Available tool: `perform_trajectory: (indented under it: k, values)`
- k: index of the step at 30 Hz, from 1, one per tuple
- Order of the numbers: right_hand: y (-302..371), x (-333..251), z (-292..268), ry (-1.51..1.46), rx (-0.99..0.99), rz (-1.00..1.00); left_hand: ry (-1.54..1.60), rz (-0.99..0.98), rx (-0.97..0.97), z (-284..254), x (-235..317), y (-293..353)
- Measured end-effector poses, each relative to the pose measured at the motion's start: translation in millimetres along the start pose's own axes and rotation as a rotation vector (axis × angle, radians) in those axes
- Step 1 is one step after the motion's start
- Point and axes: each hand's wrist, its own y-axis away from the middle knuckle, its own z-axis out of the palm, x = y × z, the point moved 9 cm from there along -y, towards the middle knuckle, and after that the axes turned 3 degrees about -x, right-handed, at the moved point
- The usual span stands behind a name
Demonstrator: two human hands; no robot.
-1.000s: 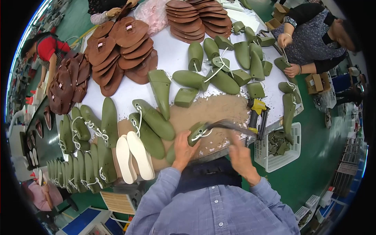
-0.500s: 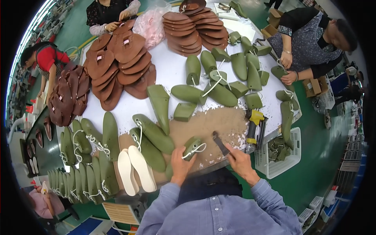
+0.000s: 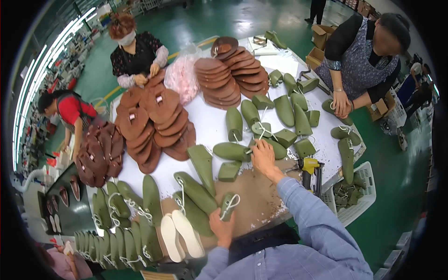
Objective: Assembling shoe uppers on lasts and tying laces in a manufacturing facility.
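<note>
My left hand is closed around the lower end of a green shoe last piece with a white cord loop, held upright at the board's near edge. My right hand reaches forward over the middle lasts, its fingers bunched by the toe of a lying green last and a white cord. What those fingers hold is hidden. A yellow and black air nailer lies to the right of my right forearm. Beside my left hand are two longer green lasts and a pair of cream insoles.
Brown leather uppers are stacked at the back left, more behind the lasts. A pink plastic bag sits between stacks. A white crate of green pieces stands right. Co-workers flank the table; one person's hands work on a last.
My right hand has moved forward from the near edge to the lasts. The dark tool it held no longer shows. The left hand keeps the last piece. The whole view has shifted.
</note>
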Motion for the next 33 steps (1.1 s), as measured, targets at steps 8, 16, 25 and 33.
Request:
perform_trajectory:
  k: [8,16,25,33]
  values:
    - [31.2,-37.5,-39.3,-0.092,-0.056,-0.089,0.033,-0.038,-0.027,-3.6,2.5,-1.4]
    - [100.3,-43.4,-86.3,-0.690,-0.052,0.155,0.172,0.214,-0.089,-40.9,88.2,-31.9]
    - [108.6,-56.2,-144.0,-0.854,-0.077,0.208,0.529,0.279,-0.597,7.8,154.3,-42.3]
    - [141.7,-1.4,-95.5,-0.768,-0.193,0.306,0.138,0.461,-0.341,10.6,137.9,-75.4]
